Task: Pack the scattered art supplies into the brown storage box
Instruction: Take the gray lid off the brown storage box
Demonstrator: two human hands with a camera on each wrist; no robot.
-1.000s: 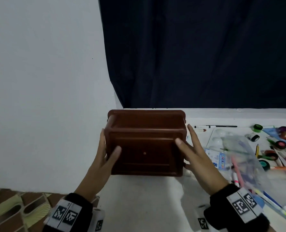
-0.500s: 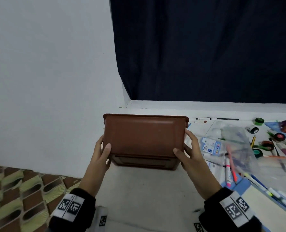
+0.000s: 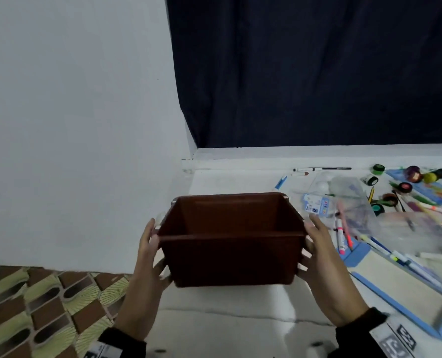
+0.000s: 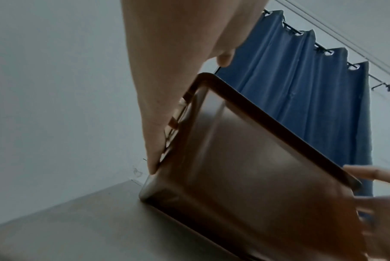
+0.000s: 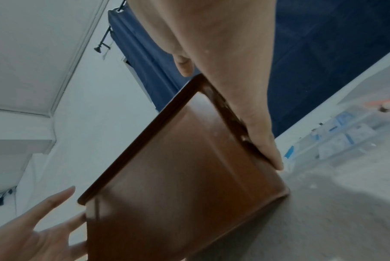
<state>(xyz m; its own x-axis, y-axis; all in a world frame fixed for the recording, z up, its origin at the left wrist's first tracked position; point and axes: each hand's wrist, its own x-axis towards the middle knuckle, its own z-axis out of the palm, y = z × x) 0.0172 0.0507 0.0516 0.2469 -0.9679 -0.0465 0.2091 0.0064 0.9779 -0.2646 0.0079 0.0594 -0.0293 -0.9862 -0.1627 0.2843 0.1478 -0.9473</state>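
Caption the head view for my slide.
Both hands, left and right, steady the empty brown storage box beside scattered art supplies.

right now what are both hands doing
Left hand: holding the brown storage box by its left end, fingers straight.
Right hand: holding the box's right end, fingers straight.

right hand (image 5: 232, 74) flat against brown storage box (image 5: 180, 176), fingers straight down its side | box tilted, lower corner on white tabletop (image 5: 337, 211) | left hand (image 5: 31, 234) open at opposite side | blue curtain (image 5: 323, 53) behind
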